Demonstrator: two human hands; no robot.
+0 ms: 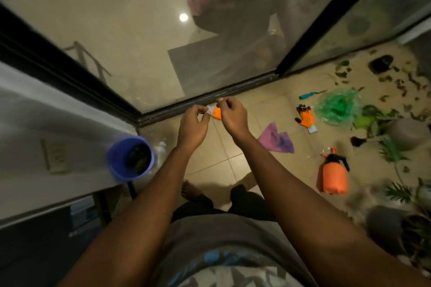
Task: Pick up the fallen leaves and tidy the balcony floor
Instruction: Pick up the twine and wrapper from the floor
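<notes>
Orange at the palm and pale at the cuff, a work glove (pixel 217 113) hangs between the person's two raised hands, above the tiled balcony floor (pixel 221 154) and close to the dark track of the sliding glass door (pixel 116 42). The left hand (pixel 192 123) has its fingers curled and pinches the pale cuff. The right hand (pixel 233 115) is curled too and pinches the glove's other edge, though its fingertips partly hide the hold. The fallen leaves (pixel 398 81) lie scattered on the tiles at the far right, well apart from both hands, around a tipped black pot (pixel 381 63). Nearer in, a second glove (pixel 305 117) lies flat on the floor just beside a crumpled green plastic bag (pixel 335 107), with a teal-handled tool (pixel 310 94) beyond them. A purple cloth (pixel 277 138) lies spread below the right wrist, and an orange pressure sprayer (pixel 332 177) lies on its side further right, near leafy potted plants (pixel 394 154). To the left, a blue pot (pixel 116 161) with dark contents stands on a pale ledge (pixel 58 123).
</notes>
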